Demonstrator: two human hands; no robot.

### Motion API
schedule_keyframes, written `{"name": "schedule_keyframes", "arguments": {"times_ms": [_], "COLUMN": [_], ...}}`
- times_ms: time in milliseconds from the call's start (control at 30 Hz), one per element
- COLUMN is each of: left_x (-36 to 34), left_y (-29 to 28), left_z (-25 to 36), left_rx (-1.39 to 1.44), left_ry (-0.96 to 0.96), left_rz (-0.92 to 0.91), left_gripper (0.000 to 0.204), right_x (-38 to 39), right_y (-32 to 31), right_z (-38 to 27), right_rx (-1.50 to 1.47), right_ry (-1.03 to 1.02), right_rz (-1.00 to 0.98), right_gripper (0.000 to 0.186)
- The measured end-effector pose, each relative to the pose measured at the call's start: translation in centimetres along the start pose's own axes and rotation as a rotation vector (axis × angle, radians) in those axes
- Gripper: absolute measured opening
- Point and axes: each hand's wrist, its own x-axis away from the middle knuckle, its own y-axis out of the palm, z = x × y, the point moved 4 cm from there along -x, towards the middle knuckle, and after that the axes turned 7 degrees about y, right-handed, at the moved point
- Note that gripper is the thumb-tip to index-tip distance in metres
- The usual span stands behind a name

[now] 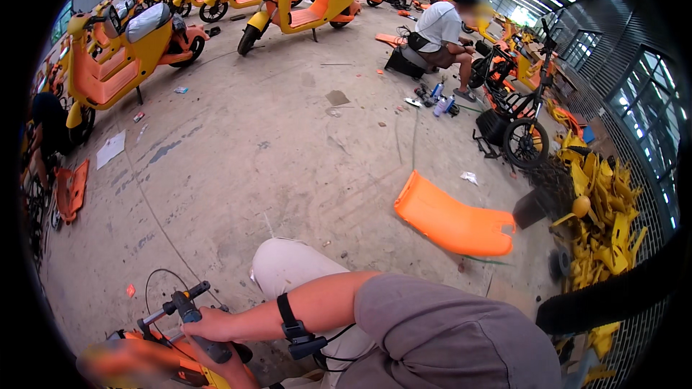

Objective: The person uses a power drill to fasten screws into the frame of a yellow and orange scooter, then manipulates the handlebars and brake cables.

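Observation:
My right forearm, with a black strap and device, reaches across to the lower left, where my right hand grips a dark power tool at a small metal handlebar with a thin cable looping from it. Below that tool is part of my left hand, its fingers mostly hidden. Under both hands is an orange and yellow vehicle, partly blurred.
An orange panel lies right of me; yellow panels pile along the wall. A seated co-worker works at a stripped bike near spray cans. Another person is at far left. Several scooters stand behind.

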Motion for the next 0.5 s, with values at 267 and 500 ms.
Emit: {"name": "schedule_keyframes", "arguments": {"times_ms": [267,500], "left_x": [-0.1,0.0], "left_y": [0.8,1.0], "left_z": [-1.0,-1.4], "left_rx": [0.046,0.072], "left_ry": [-0.069,-0.107], "left_rz": [0.02,0.03], "left_gripper": [0.045,0.044], "right_x": [-0.5,-0.4], "right_y": [-0.1,-0.2], "right_z": [0.3,-0.3], "right_rx": [0.09,0.154], "right_ry": [-0.009,-0.066], "right_rz": [0.004,-0.034], "right_gripper": [0.068,0.066]}}
